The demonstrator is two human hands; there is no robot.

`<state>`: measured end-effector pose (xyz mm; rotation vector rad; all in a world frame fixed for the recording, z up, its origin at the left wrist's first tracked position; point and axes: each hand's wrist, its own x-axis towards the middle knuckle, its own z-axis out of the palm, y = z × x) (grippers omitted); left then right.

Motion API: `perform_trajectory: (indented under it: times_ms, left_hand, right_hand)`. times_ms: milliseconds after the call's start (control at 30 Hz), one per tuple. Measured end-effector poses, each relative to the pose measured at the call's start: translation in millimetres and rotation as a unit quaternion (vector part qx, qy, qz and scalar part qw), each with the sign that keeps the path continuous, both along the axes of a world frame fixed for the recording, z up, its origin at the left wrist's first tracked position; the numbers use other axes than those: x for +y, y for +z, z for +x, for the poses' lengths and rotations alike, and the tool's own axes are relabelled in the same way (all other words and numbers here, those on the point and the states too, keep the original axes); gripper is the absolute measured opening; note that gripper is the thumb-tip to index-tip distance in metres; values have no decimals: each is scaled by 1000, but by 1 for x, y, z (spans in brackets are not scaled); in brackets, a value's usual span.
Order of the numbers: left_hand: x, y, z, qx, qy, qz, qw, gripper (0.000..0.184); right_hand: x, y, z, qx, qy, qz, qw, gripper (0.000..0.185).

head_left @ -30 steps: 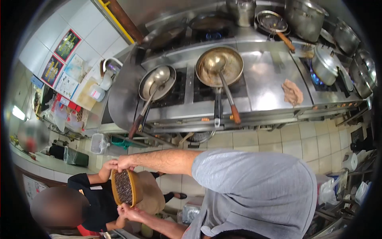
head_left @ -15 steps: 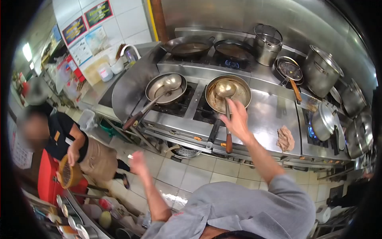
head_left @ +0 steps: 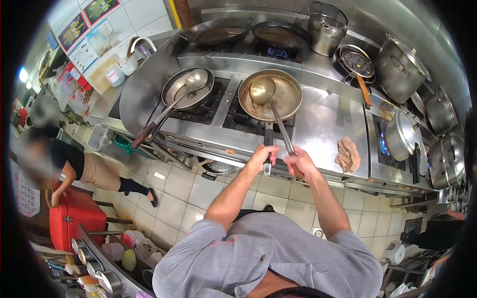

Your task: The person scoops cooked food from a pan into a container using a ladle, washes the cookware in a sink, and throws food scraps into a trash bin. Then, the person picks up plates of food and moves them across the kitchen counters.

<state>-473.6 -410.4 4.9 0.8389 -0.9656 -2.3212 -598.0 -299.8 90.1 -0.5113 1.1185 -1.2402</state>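
Observation:
My left hand is closed around the black handle of a frying pan that sits on the middle front burner. In my right hand is the lower handle of a ladle, gripped with closed fingers. The ladle's round bowl rests inside that pan, toward its left side. Brown residue coats the pan's inner wall. Left of it, a second frying pan stands on another burner with a second ladle lying across it.
Two dark woks sit on the back burners, one above a blue flame. A crumpled cloth lies on the steel top at right. Beyond it, a lidded pot stands over a lit burner. At left, a person stands beside a red box.
My left hand has come up from over the floor and taken the pan handle. My right hand has slid down and closed on the ladle's handle. The person at left has shifted.

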Motion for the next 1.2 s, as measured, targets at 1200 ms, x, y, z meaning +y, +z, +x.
perform_trajectory:
  times_ms: [1200]
  left_hand:
    - [-142, 129, 635, -363, 394, -285, 795, 19]
  right_hand:
    - [-246, 138, 439, 711, 245, -302, 586, 64]
